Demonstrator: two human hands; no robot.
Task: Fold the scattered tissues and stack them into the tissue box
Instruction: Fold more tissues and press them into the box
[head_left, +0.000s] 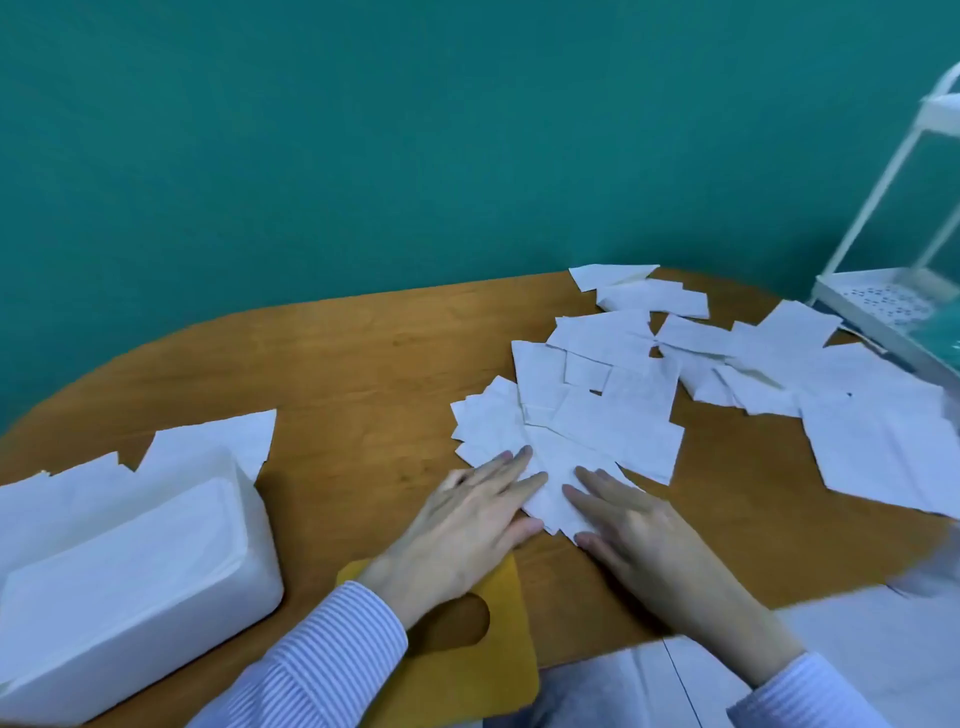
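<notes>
At the near edge of the table (337, 364), just in front of the person, both hands lie flat on one tissue (553, 491). The left hand (467, 525) has its fingers straight and close together, tips pointing away and slightly right, resting on the tissue's left corner. The right hand (639, 535) mirrors it, fingers straight and slightly spread, tips pointing away and slightly left, pressing the tissue's right side. Neither hand grips or pinches anything; both press down with open palms.

The tissue between them lies as a diamond, one corner toward the person, its long axis running from the near edge away toward the wall (363, 130). It sits directly under and between the fingertips, equally near both hands, so a fold would probably turn across that axis.

Beyond the fingertips, touching the far corner of this tissue, spreads the pile of scattered tissues (597, 395), overlapping at many angles. More loose tissues (857, 415) trail right toward a white wire rack (883, 312) at the table's right corner.

The tissue box (130, 561), white and open on top, stands well apart to the left, its long axis running diagonally from near left to far right. The left hand is the nearer one to it. A few tissues (208, 447) lie behind the box. A yellow mat (509, 670) with a round hole lies under the left wrist. Striped sleeves (322, 660) cover both forearms.
</notes>
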